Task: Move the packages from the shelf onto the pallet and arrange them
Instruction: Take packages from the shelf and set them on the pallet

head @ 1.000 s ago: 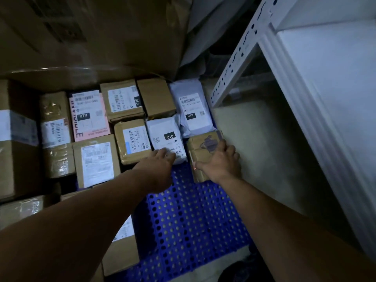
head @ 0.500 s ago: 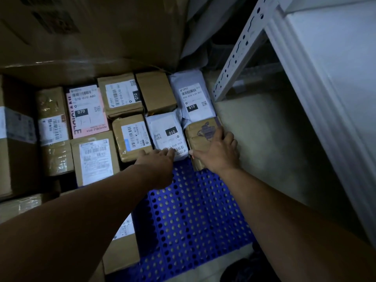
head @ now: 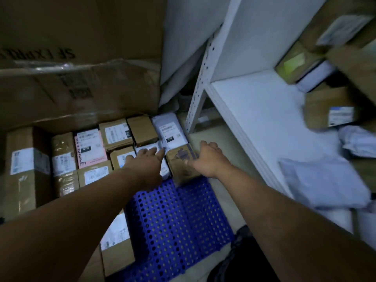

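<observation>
Rows of brown boxes and white mailers lie on the blue perforated pallet (head: 173, 216). My left hand (head: 146, 159) rests flat, fingers apart, on a white mailer (head: 165, 172). To its right sits a small brown box (head: 180, 171) at the pallet's right edge. My right hand (head: 207, 157) is over that box's right side with fingers spread, only the thumb near its top, gripping nothing. Behind the box lies another white mailer (head: 171, 133). The white shelf (head: 264, 123) at right carries more packages: a brown box (head: 329, 108) and a white bag (head: 325, 180).
A large taped cardboard carton (head: 81, 82) stands behind the pallet. The shelf's perforated upright (head: 199, 88) comes down just right of the back row. Bare floor (head: 223, 139) lies between pallet and shelf. A tall brown box (head: 26, 163) bounds the left side.
My right hand has let go of the small brown box and spread its fingers. My left hand has slid forward onto the white mailer. The view has swung right, showing the shelf's packages.
</observation>
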